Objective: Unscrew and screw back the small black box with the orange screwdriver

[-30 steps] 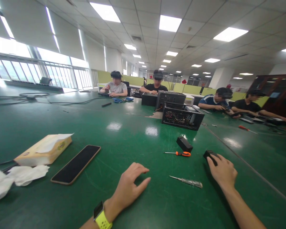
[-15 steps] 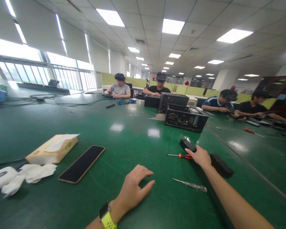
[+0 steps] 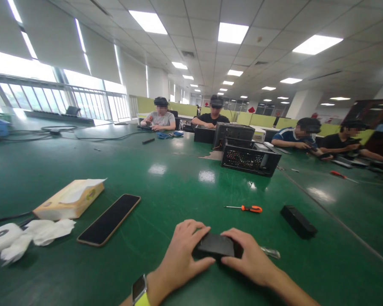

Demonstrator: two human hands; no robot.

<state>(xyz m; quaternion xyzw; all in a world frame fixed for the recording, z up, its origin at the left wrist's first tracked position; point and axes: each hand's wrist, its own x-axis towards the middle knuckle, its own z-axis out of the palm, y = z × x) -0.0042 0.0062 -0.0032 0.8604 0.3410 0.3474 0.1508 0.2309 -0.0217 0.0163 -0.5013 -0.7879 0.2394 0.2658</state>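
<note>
Between my two hands is a black, box-shaped part [image 3: 216,245], low over the green table; its exact kind does not show. My left hand [image 3: 185,248] grips its left end, thumb on the near side and fingers on the far side. Around the right end my right hand [image 3: 250,257] is closed in the same way. A clear-handled screwdriver [image 3: 270,253] lies partly hidden behind my right hand. Beyond it rests a screwdriver with an orange and black handle [image 3: 251,208]. A second black block [image 3: 298,221] lies farther right.
A phone [image 3: 110,219], a tissue pack [image 3: 70,199] and crumpled tissues [image 3: 47,231] lie on the left. Open black computer cases [image 3: 250,158] stand at the far middle. Several people sit across the table [image 3: 166,178]. An orange screwdriver [image 3: 338,174] lies far right.
My right hand has brought the black part from beside the orange screwdriver toward me. My left hand, earlier holding nothing, has closed on its left end.
</note>
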